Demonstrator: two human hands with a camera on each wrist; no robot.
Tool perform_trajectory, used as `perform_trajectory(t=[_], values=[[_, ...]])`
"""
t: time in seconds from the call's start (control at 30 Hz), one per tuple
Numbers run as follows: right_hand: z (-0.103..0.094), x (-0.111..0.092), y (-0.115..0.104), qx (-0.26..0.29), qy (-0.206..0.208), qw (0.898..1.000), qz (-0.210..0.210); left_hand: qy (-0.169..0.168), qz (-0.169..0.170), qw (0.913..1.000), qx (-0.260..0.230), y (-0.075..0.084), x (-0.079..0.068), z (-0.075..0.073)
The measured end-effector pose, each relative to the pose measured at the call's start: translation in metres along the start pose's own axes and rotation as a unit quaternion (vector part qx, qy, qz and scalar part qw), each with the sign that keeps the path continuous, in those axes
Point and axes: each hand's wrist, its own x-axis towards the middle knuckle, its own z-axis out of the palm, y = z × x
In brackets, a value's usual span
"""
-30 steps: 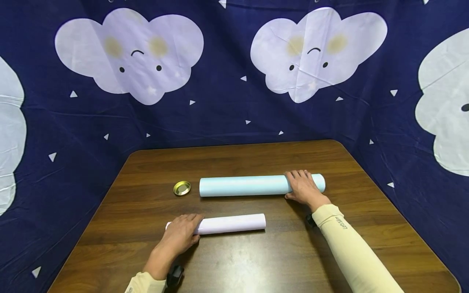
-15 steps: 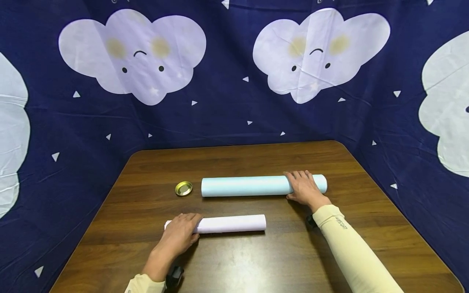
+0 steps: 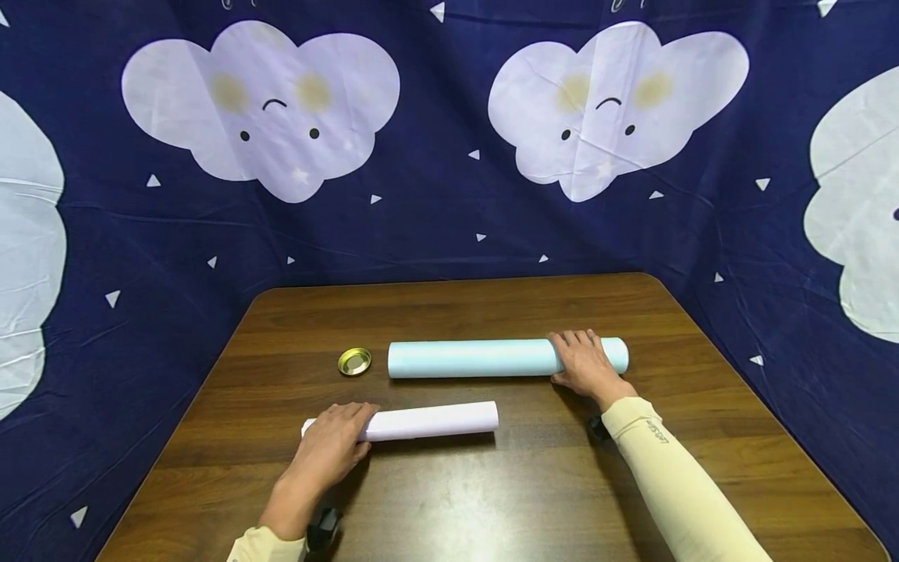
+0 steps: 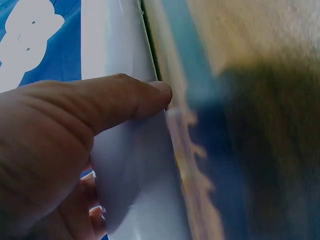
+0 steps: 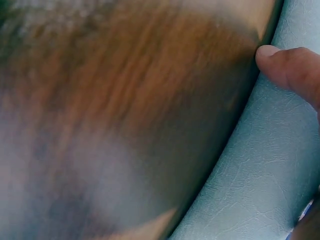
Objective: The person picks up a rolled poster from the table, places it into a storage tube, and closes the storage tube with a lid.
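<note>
My left hand (image 3: pixel 330 445) grips a rolled-up white sheet (image 3: pixel 431 421) near its left end, fingers over the top and thumb on the near side. In the left wrist view, the thumb (image 4: pixel 135 97) lies across the roll's smooth surface. A shadow shows under the roll's right end in the head view. Farther back, a thicker, longer light-blue roll (image 3: pixel 470 358) lies crosswise on the table. My right hand (image 3: pixel 586 363) holds it near its right end, the fingers over its top. The right wrist view shows the thumb (image 5: pixel 290 67) against its finely creased surface.
Left of the blue roll, a small round gold-coloured lid (image 3: pixel 354 361) lies on the brown wooden table (image 3: pixel 449 308). A dark blue curtain (image 3: pixel 435 234) with white clouds hangs behind the table and along its sides.
My left hand has shifted the white roll left and slightly away from me, its right end now tilted higher. The right hand and blue roll stay in place; the head view has shifted slightly.
</note>
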Motion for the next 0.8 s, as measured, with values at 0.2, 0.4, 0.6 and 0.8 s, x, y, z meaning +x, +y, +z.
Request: perform_trajectory(t=[0.2,0.4,0.6,0.8], values=[[0.002,-0.002,0.000,0.018,0.002,1.000,0.007,0.011,-0.010,0.9998,0.010,-0.004,-0.001,-0.007],[0.002,-0.002,-0.001,0.019,-0.002,1.000,0.013,0.033,-0.008,0.9993,0.016,-0.011,0.000,-0.017],[0.004,-0.003,0.000,0.015,0.006,1.000,0.012,0.058,-0.027,0.9978,0.018,-0.031,-0.001,-0.033],[0.004,-0.003,0.002,0.013,0.024,1.000,0.010,0.071,-0.047,0.9961,0.023,-0.055,-0.006,-0.053]])
